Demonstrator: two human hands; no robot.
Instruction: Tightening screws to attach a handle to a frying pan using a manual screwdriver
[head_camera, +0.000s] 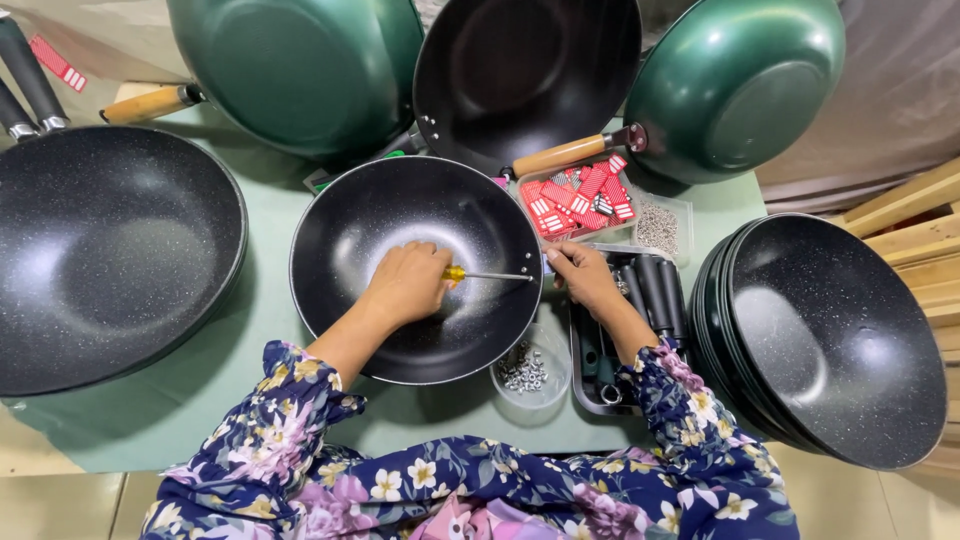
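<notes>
Hands worked at a black pan on the green table.

The left hand (405, 283) was closed around a yellow-handled screwdriver (487, 274) inside the black pan (345, 240), its tip pointing at the pan's right rim. The right hand (580, 275) pinched that rim from outside. A small bowl of screws (523, 371) sat just below, near a tray of black handles (655, 290).

The person wears a loose navy-blue garment printed all over with flowers in pink, white, yellow and lilac, with small green leaves; its sleeves end in soft gathered cuffs partway down the forearms, leaving wrists and both hands bare, without rings or bracelets
</notes>
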